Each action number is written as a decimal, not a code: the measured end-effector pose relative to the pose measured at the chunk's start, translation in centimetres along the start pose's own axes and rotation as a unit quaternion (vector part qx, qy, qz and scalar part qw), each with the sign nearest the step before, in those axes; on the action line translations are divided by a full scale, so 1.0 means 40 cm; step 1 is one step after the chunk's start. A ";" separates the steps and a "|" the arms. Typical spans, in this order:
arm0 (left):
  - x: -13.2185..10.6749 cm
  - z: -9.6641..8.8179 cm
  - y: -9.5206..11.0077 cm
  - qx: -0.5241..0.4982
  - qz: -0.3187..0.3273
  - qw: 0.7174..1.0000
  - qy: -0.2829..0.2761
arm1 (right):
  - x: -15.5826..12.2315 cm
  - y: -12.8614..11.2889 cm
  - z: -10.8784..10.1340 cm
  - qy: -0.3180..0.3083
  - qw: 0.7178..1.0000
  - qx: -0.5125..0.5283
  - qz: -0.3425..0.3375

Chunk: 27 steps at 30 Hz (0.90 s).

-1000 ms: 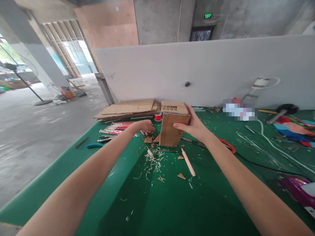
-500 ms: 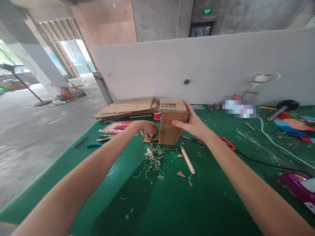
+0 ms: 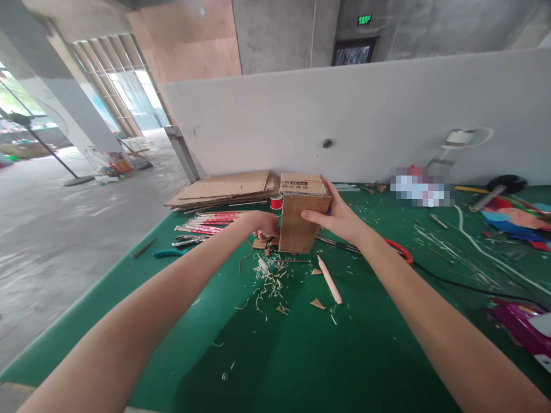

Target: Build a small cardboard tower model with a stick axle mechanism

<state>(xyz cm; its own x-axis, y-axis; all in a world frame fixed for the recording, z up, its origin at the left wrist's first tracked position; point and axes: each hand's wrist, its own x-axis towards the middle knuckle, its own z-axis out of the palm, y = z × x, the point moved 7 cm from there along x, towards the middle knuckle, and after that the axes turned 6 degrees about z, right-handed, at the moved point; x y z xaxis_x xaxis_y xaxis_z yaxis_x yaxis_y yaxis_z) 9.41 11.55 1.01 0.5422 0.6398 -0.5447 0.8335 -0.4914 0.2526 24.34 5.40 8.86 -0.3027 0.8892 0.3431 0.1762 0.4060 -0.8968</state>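
Observation:
A cardboard box [image 3: 299, 223] stands upright on the green tabletop, with printed characters on its top face. My right hand [image 3: 340, 217] is closed round its right side, thumb on the front face and the other fingers hidden behind. Low at the box's left side is my left hand [image 3: 264, 223], its fingers curled in; whatever they may hold is hidden. Below that hand lie small cardboard scraps [image 3: 259, 244] and a heap of pale shavings [image 3: 270, 281]. In front of the box rests a pale wooden stick [image 3: 329, 281] with a narrowed end.
Flat cardboard sheets [image 3: 228, 186] are stacked at the back left beside a red spool [image 3: 276, 202]. Red-and-white wrapped sticks [image 3: 202, 223] and teal-handled pliers [image 3: 172, 252] lie at left. To the right are a red-handled tool [image 3: 398, 250], a white cord [image 3: 477, 252] and a purple device [image 3: 520, 327].
My left hand has moved slightly right, closer to the left side of the box. My right hand keeps the same hold, and the box stays in place.

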 end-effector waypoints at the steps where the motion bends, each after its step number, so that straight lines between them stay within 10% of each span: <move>1: 0.000 -0.002 -0.004 -0.007 -0.009 1.000 0.005 | 0.001 0.003 -0.002 0.003 1.000 0.002 0.002; 15: -0.095 0.004 -0.106 -0.204 0.044 0.977 0.041 | 0.003 0.033 -0.074 0.033 0.998 0.057 0.009; 27: -0.259 0.075 -0.161 0.014 -0.049 0.994 0.099 | 0.001 0.019 -0.050 0.005 0.998 0.061 -0.005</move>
<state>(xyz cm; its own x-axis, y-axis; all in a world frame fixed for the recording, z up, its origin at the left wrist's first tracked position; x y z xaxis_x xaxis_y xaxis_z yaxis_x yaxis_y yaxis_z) -1.89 6.31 2.62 0.4709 0.7882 -0.3961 0.8817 -0.4350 0.1827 26.35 6.17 8.74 -0.2948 0.8875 0.3542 0.0580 0.3866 -0.9204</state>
